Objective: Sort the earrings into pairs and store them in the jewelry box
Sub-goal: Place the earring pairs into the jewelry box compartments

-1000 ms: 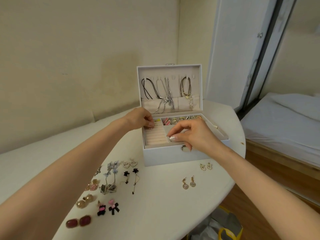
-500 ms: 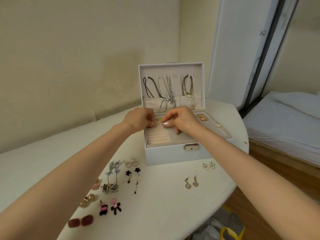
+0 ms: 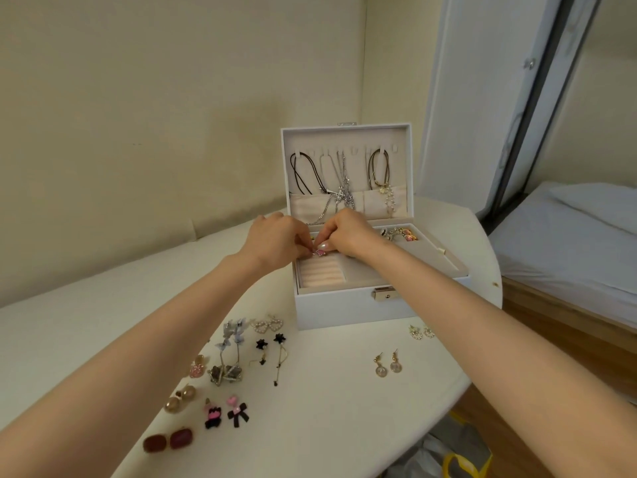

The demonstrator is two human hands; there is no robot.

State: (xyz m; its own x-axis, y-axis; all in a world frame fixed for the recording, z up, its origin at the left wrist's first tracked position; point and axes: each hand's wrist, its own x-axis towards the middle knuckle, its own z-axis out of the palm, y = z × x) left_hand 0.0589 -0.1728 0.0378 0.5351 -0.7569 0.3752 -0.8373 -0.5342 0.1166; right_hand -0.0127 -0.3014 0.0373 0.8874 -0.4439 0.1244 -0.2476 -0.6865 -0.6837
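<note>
Right now the storing step seems to be in hand. The left hand (image 3: 275,240) and the right hand (image 3: 350,232) meet over the open jewelry box (image 3: 344,307). Their fingertips are drawn tight together, pinching a small pink earring (image 3: 316,252) between them. I cannot tell whether it is one earring or a pair, or which hand bears most of it.

Just below the fingertips lies the box's pale ring-roll cushion (image 3: 322,272), with nothing visibly set in it. Beyond the right knuckles, the back compartments hold stored earrings (image 3: 401,234), gold and orange-pink. Behind both hands the lid stands upright, and necklaces (image 3: 341,181) hang from its hooks with their ends over the fabric pocket.

The next move probably calls for a short, careful lowering into a back compartment just past the fingertips. The fingers should part only once the piece rests there, beside its match.

Much remains on the table (image 3: 327,415). Many sorted pairs (image 3: 225,374) lie beneath the left forearm, and two pairs (image 3: 387,365) lie beside the right forearm, well apart from the fingers.
</note>
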